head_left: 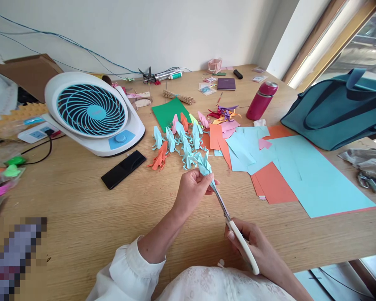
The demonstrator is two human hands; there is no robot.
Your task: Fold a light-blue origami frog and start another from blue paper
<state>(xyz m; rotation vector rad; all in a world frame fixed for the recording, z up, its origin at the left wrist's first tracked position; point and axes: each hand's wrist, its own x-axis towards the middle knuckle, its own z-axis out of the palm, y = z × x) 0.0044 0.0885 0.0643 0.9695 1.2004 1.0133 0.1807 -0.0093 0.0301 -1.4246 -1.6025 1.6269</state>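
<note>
Between the fingertips of my left hand (194, 186) is a light blue folded paper figure (203, 163), held upright over the table. White-handled scissors (242, 246) are in my right hand (253, 240), fingers wrapped round the handles. Their blades point up and left, and the tips reach the lower part of the blue figure; whether paper lies between the blades is hard to see. Just behind stand several finished-looking light blue paper figures (181, 133) with curled strips at the base. An orange paper figure (159, 156) leans at their left.
A white fan (94, 113) and a black phone (123, 169) lie to the left. On the right are blue paper sheets (319, 175), orange paper (278, 184), a magenta bottle (262, 100) and a teal bag (335, 108). Green paper (163, 113) lies behind the figures.
</note>
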